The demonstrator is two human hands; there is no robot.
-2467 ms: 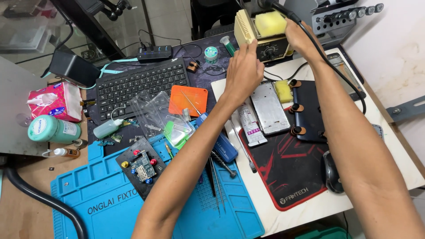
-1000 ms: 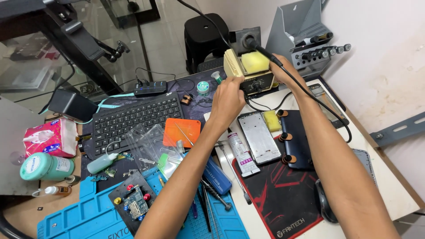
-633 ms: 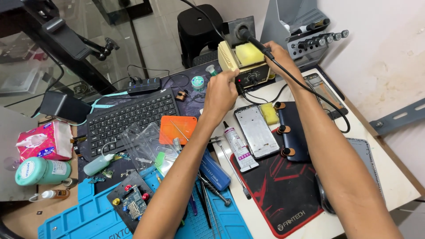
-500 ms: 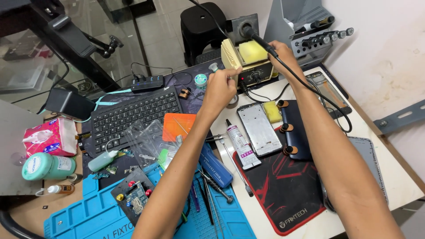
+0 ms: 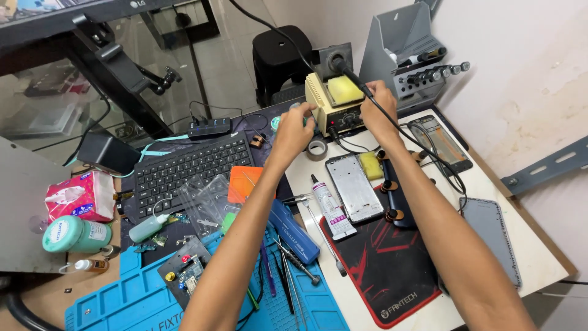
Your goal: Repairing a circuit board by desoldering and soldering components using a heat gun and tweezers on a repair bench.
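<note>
A cream soldering station [image 5: 324,109] with a yellow sponge [image 5: 345,90] on top stands at the back of the white table [image 5: 539,257]. My left hand [image 5: 293,130] grips the station's left side near its front corner. My right hand [image 5: 376,110] is closed on the black soldering iron [image 5: 355,79], whose tip end sits at the black holder [image 5: 334,60] behind the station. The iron's black cable [image 5: 422,147] runs along my right forearm. A roll of tape [image 5: 316,149] lies just below my left hand.
A bare phone frame [image 5: 352,187], glue tube [image 5: 331,208] and yellow pad [image 5: 370,165] lie between my arms. A keyboard [image 5: 190,168], blue work mat [image 5: 141,300] with a circuit board [image 5: 187,276], and tools are at left. A grey tool rack [image 5: 404,55] stands behind; a phone [image 5: 490,236] lies at right.
The view has shifted closer to the station. My left hand slid from the station's front to its left side. My right hand stays on the iron by the holder.
</note>
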